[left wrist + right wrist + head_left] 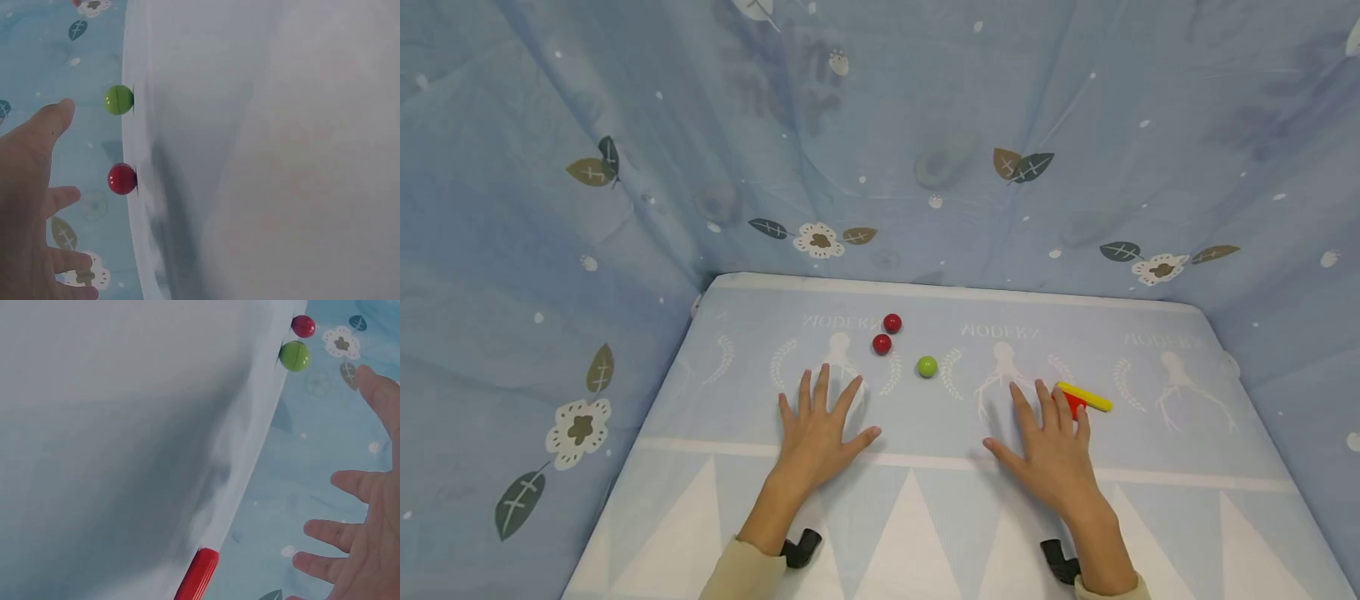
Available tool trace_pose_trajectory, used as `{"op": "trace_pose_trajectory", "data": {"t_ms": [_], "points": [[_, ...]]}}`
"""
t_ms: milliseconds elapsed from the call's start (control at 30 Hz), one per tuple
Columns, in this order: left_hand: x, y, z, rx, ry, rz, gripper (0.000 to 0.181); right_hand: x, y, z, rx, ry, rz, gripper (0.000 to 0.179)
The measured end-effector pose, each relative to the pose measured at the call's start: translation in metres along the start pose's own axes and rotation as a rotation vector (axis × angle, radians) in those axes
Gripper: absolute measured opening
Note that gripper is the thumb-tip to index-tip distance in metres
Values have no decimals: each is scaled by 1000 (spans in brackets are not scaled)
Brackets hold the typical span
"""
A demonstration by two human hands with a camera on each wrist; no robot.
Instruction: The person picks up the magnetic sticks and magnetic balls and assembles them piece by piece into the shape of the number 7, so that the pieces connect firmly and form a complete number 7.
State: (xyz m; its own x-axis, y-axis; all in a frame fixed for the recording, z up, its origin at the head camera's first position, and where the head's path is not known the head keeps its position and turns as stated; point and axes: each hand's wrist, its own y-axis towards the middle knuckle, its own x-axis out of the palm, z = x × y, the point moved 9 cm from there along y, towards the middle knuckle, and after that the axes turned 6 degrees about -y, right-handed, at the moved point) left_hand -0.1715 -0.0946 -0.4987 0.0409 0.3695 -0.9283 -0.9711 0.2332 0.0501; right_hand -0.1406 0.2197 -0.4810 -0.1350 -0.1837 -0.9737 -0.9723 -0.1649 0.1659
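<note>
My left hand (pixel 817 437) is held over the left-middle of the table with its fingers spread and nothing in it. Beyond its fingertips sit two glossy red balls (pixel 882 344) close together, and a green ball (pixel 927 367) lies to their right. My right hand (pixel 1054 454) is also spread and holds nothing. Its fingers partly cover a small red and yellow object (pixel 1086 397) whose kind I cannot tell. In the left wrist view, the green ball (pixel 119 100) and one red ball (pixel 122 179) appear beyond the thumb. The right wrist view shows a ridged red end (pixel 197 575) of that object.
A patterned blue and white cloth covers the table (pixel 910 533). Blue printed fabric (pixel 880 150) hangs behind the table and along both sides. Black curved pieces (pixel 801 548) sit at both wrists.
</note>
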Motion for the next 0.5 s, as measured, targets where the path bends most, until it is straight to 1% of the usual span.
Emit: {"op": "trace_pose_trajectory", "data": {"t_ms": [100,233,300,500], "points": [[1,3,2,8,-27,1,83,-3,-2,4,8,15,8,90],[1,9,7,23,-38,0,83,-7,-4,10,11,32,34,87],[1,13,10,35,-40,3,82,-9,-5,13,9,42,55,87],[0,25,22,79,-92,19,77,-14,-8,25,5,105,102,87]]}}
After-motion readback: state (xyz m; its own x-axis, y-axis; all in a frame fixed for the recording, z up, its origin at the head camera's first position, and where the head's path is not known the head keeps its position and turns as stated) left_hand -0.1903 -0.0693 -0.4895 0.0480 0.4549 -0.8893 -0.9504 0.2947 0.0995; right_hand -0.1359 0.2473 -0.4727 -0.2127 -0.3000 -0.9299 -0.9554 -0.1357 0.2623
